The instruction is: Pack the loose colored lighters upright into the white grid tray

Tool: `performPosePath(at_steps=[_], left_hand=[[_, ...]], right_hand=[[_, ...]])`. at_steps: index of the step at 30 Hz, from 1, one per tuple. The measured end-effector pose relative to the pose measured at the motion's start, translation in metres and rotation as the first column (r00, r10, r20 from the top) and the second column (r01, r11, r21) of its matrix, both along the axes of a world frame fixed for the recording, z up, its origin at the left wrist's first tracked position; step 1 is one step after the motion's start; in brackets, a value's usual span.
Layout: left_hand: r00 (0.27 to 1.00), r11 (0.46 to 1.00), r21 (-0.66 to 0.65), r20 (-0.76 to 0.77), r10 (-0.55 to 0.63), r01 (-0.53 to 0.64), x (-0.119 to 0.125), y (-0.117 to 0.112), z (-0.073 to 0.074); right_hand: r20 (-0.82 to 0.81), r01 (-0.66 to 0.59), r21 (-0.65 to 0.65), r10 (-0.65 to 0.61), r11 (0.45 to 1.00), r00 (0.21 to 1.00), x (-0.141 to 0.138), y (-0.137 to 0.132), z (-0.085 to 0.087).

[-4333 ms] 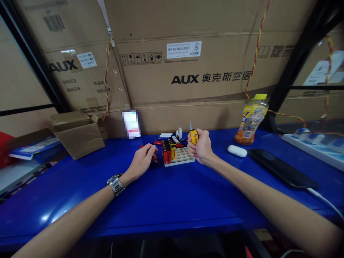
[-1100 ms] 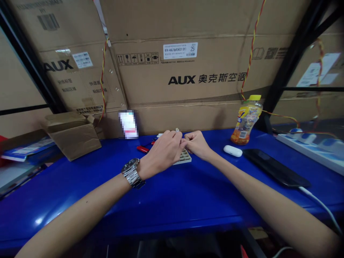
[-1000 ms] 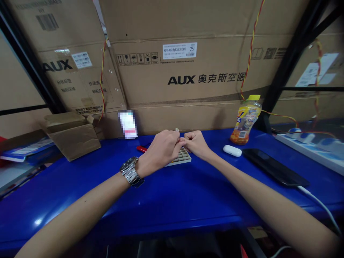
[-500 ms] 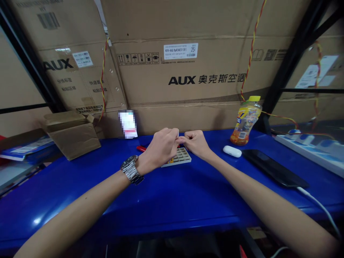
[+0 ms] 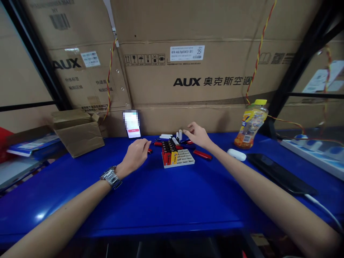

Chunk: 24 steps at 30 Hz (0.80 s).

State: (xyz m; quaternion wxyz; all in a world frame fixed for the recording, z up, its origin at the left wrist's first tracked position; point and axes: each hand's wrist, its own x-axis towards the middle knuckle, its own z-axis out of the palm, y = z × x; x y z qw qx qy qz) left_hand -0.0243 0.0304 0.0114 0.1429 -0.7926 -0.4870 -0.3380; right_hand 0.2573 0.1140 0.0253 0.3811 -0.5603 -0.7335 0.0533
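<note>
Behind the glossy blue workbench (image 5: 161, 200) was basically a wall of big AUX cardboard cartons (image 5: 188, 100), framed by black metal rack posts (image 5: 301, 68), with a twisted red-and-yellow wire (image 5: 260, 53) running down them. Lighting was pretty dim.

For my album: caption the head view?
Left hand and right hand flank a grid tray of lighters on a blue bench.

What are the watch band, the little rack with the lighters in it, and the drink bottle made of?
The watch band looks like polished steel, judging by its shiny metal links. The rack seems to be matte, pale moulded plastic, formed into a neat grid. The bottle is probably clear plastic, since its orange contents show through around the printed label.
</note>
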Motion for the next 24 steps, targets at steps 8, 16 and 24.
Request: performPosePath(at_steps=[8, 16, 24], left_hand=[[0.977, 0.992, -0.118, -0.204, -0.057, 0.034, -0.006, 0.003, -0.012], [0.976, 0.99, -0.135, -0.206, -0.074, 0.046, -0.005, 0.0, -0.01], [0.978, 0.981, -0.188, -0.19, -0.081, 0.045, -0.004, -0.001, -0.008]], right_hand=[[0.41, 0.043, -0.16, 0.027, 0.986, 0.912, -0.032, 0.015, 0.012], [-0.519, -0.327, 0.018, 0.289, 0.945, 0.805, -0.017, -0.031, -0.003], [-0.9, -0.513, -0.044, 0.189, 0.858, 0.394, -0.026, -0.056, -0.007]])
